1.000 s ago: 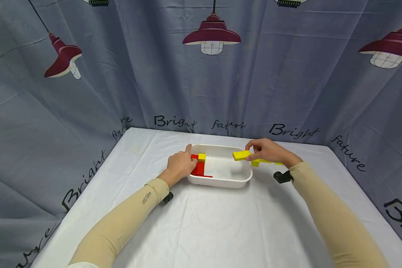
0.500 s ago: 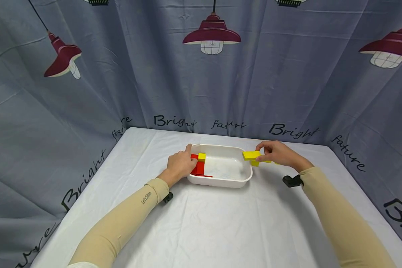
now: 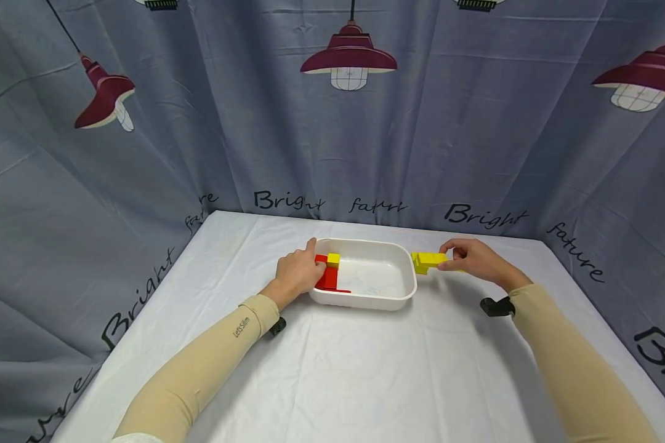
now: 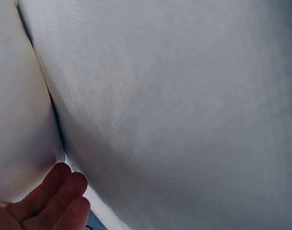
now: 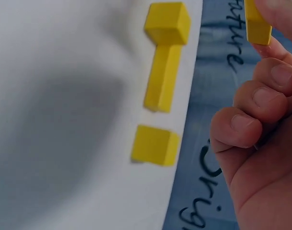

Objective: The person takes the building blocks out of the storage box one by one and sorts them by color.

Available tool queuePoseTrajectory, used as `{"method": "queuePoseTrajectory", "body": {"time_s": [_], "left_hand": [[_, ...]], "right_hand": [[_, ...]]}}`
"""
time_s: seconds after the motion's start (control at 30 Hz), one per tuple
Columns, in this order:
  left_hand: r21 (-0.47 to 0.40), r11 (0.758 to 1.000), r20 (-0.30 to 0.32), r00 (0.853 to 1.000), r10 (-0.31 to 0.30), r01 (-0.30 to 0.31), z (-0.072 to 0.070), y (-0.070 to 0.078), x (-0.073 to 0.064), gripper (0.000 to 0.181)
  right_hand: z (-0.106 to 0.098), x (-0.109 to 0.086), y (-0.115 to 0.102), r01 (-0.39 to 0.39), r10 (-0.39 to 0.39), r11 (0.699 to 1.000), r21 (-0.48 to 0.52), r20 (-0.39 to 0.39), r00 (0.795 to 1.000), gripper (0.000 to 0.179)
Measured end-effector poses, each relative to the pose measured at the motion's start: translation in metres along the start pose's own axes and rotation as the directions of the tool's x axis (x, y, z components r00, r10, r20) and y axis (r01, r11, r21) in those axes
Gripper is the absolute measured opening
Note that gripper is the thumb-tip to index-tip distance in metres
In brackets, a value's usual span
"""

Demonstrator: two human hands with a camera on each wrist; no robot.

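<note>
My left hand (image 3: pixel 298 271) grips the left end of a white plastic tray (image 3: pixel 360 303), thumb over the rim; in the left wrist view its fingertips (image 4: pixel 76 184) lie against the tray's outer wall (image 4: pixel 21 96). Several red blocks (image 3: pixel 331 280) and a yellow block (image 3: pixel 334 259) lie inside near that thumb. Just beyond the tray's right end, my right hand (image 3: pixel 476 261) pinches a yellow block (image 3: pixel 432 259) between thumb and index finger. The right wrist view shows this held block (image 5: pixel 257 24) above the table, the other fingers curled.
Yellow blocks on the white tablecloth include a cube-like one (image 5: pixel 167 24), a long bar (image 5: pixel 162 79) touching it, and a separate block (image 5: pixel 155 145). A grey printed curtain (image 3: pixel 354 154) rises behind the table (image 3: pixel 360 381).
My right hand has moved right with the yellow block, from over the tray's right part to outside its right rim. The left hand and tray stay in place.
</note>
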State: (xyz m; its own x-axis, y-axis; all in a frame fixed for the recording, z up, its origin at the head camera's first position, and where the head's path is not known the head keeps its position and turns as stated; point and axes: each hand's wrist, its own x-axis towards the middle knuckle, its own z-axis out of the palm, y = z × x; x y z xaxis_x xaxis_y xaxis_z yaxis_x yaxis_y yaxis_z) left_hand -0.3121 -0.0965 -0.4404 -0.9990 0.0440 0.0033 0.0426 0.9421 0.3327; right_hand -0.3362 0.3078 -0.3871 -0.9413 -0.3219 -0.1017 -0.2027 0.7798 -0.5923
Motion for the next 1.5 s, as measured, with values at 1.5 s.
{"method": "queuePoseTrajectory", "body": {"time_s": [1.5], "left_hand": [[-0.007,1.0,-0.003,1.0,0.002,-0.002,0.001,0.0,-0.001,0.066]], "right_hand": [[0.029,0.005,0.073,-0.176,0.169,0.979,-0.107,-0.074,0.983,0.055]]}}
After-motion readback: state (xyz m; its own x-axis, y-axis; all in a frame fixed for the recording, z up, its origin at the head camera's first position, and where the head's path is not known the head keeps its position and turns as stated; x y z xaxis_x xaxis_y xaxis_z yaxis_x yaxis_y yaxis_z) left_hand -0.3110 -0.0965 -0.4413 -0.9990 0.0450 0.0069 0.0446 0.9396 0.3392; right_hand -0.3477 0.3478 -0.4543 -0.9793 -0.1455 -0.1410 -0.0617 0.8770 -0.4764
